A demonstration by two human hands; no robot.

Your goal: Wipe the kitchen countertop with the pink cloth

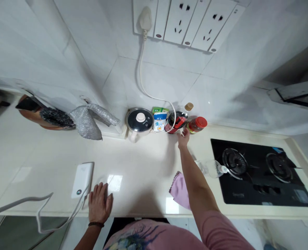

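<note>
My left hand (100,204) lies flat on the counter near its front edge, fingers stretched out, beside a white power bank (82,181) with a cable. Against the wall, my right hand (184,139) reaches in between a dark bottle with a red label (173,125) and a red-lidded jar (197,125). Its fingers are curled and partly hidden, so what they grip cannot be made out. A cork-topped clear bottle (188,107) stands just behind. Left of these are a blue-and-white packet (159,121) and a small electric pot with a glass lid (140,120).
A pink cloth (180,191) and a clear plastic bottle lying on its side (212,168) are by my right forearm. The black gas hob (260,173) is at right. A white cord (141,69) hangs from the wall sockets (180,24). Silver mitt-like covers (88,119) hang at left.
</note>
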